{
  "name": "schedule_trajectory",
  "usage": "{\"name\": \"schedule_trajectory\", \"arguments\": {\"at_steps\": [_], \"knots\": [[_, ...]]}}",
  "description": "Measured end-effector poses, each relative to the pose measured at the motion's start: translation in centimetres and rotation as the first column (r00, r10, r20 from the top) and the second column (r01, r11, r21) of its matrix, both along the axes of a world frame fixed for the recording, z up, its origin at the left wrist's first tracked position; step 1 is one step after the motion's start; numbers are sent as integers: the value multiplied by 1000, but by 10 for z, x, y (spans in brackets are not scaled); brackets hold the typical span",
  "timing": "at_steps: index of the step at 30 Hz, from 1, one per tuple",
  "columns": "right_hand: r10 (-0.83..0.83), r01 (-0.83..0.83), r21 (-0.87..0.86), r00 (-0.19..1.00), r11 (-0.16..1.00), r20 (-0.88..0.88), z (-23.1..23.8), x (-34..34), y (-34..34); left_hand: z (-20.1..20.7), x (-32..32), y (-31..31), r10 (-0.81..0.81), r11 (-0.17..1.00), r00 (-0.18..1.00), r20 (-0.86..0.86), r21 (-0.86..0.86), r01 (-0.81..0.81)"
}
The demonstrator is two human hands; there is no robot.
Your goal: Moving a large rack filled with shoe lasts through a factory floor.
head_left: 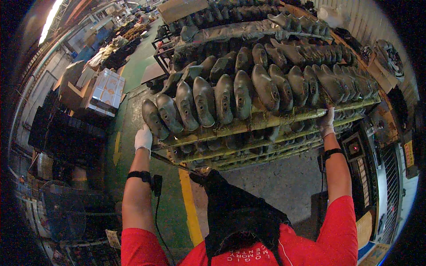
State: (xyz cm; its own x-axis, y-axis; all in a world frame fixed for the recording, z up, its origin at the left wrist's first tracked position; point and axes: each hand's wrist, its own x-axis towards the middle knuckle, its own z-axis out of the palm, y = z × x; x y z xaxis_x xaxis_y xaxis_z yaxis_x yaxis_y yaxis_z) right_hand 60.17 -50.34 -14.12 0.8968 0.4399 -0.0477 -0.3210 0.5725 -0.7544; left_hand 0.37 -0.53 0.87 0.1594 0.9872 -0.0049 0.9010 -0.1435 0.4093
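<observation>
A rack (284,119) with several tiers of worn, yellowish edges stands in front of me. Its top is lined with rows of dark grey-brown shoe lasts (224,98), leaning side by side with small holes in them. More lasts show on the lower tiers, partly hidden by the shelf edges. At the rack's near left corner, my left hand (143,138) in a white glove is closed on the frame. My right hand (327,123), also in a white glove, is wrapped round the front shelf edge farther right. Neither hand touches a last.
To the left, silvery-white cartons (105,92) stand beside a green floor with a yellow line (190,204). A machine with a control panel (353,147) and red light is close on the right. More loaded racks (222,33) stretch away behind. A cable hangs by my left forearm.
</observation>
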Motion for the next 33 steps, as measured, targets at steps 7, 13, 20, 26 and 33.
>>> {"name": "schedule_trajectory", "arguments": {"at_steps": [7,13,20,26,33], "knots": [[82,-86,34,993,996,87,-11,13,-1,-1,0,3,-13,1000,1000,-19,8,13],[43,-46,23,990,999,133,-5,8,1,2,1,-3,18,1000,1000,3,-6,-18],[60,-60,20,998,998,-7,18,-15,5,4,2,-4,-25,999,996,-90,40,28],[-9,7,-24,997,1000,-76,35,-32,7,0,0,0,11,1000,997,-76,14,-10],[-23,23,-3,998,1000,-53,27,-26,9,-5,-2,6,-7,1000,999,-43,11,8]]}}
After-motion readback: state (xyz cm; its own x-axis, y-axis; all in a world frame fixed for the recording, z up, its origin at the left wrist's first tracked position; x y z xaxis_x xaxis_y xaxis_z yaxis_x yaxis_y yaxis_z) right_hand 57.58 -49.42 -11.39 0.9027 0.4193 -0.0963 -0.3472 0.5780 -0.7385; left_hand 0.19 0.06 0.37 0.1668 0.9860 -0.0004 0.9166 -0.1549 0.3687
